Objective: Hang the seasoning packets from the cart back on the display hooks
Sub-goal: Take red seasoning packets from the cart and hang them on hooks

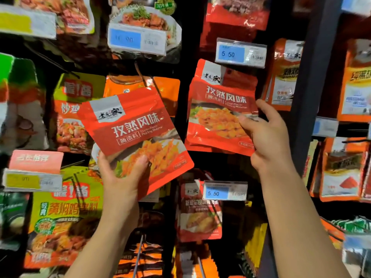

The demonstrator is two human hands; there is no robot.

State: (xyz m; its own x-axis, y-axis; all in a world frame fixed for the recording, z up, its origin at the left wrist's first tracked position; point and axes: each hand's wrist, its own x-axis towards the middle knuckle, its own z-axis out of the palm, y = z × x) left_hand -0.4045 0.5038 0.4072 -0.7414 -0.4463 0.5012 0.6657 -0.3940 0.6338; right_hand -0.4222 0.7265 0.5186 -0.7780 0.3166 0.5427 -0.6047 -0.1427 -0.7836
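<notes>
**Step in hand: returning a packet to its hook**

The left hand [122, 175] pinches a loose red seasoning packet [136, 133], tilted, beside the hung stack [220, 109], which the right hand [267, 135] grips at its edge. Next move, as judged: align the packet's hole with the hook.

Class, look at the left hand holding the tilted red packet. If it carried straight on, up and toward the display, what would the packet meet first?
Probably the orange packet hanging just behind the red packet held by the left hand; the red packet's top edge already overlaps it in the picture. How far apart they are in depth is unclear.
</notes>
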